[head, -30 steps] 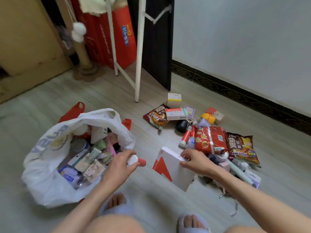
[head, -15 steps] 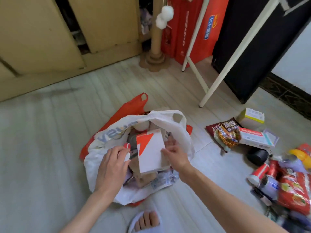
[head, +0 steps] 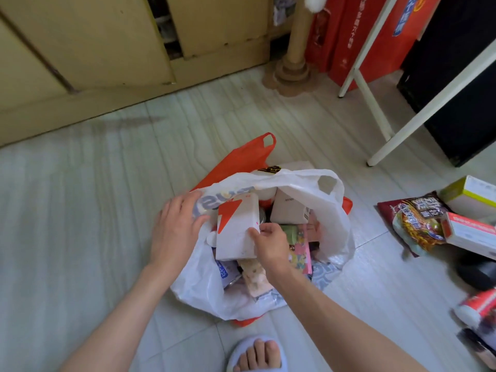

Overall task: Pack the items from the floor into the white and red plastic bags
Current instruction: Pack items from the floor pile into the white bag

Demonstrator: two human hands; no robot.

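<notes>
The white bag (head: 330, 210), nested in the red bag (head: 241, 159) on the floor, is crammed with boxes. A red-marked white box (head: 236, 229) is pinched by the right hand (head: 268, 242) inside it; the rim is pressed by the spread left hand (head: 174, 229).

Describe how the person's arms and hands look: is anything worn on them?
Both forearms are bare as far as the picture shows; no sleeve reaches into view. The left hand and the right hand carry no glove, and I see no ring, watch or bracelet on them. Nails look short and unpainted. Lower down, one foot wears a pale blue open-toed slipper.
</notes>
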